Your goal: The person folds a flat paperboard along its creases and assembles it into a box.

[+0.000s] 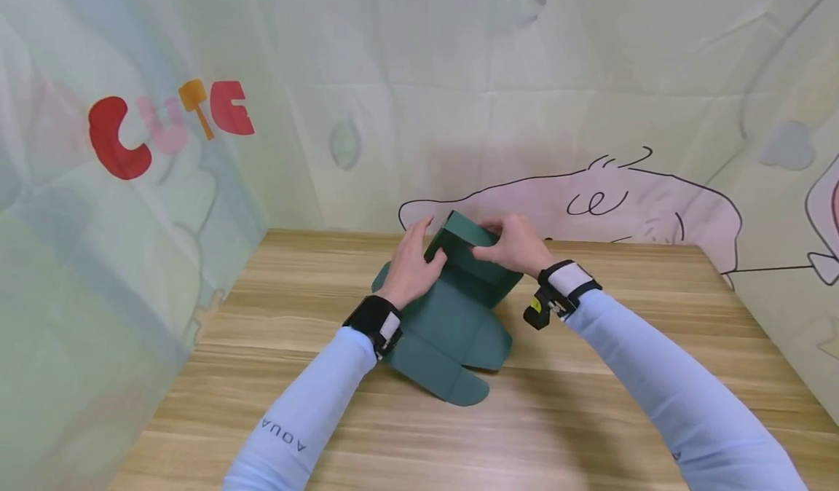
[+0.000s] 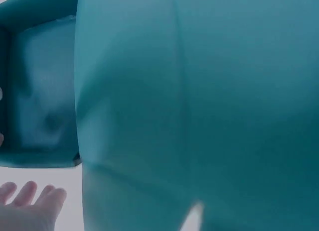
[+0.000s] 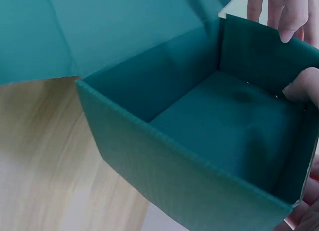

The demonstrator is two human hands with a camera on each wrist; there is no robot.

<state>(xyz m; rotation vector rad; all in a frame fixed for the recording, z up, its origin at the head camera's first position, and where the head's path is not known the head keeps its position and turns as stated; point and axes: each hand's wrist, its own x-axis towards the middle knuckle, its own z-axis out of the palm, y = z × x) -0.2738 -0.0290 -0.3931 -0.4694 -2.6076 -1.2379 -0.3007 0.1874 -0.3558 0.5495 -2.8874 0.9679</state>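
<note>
The right grip [image 1: 514, 247] pinches a wall [image 1: 468, 230] of the green box [image 1: 452, 312], which sits between it and the left grip [image 1: 414, 266], whose fingers stretch loosely, holding nothing. A light pinch should spare that wall creasing.

The box [image 1: 467, 266] is behind its lid [image 1: 452, 320], over the table [image 1: 623, 396], before the backdrop [image 1: 459, 54].

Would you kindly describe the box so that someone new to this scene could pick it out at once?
On the wood-grain table, look toward the back edge, where the left hand and right hand are. Between them is the open box. Unlike the pale-blue sleeves and black wristbands, it is dark green, with a flapped lid spread toward the wearer.
</note>
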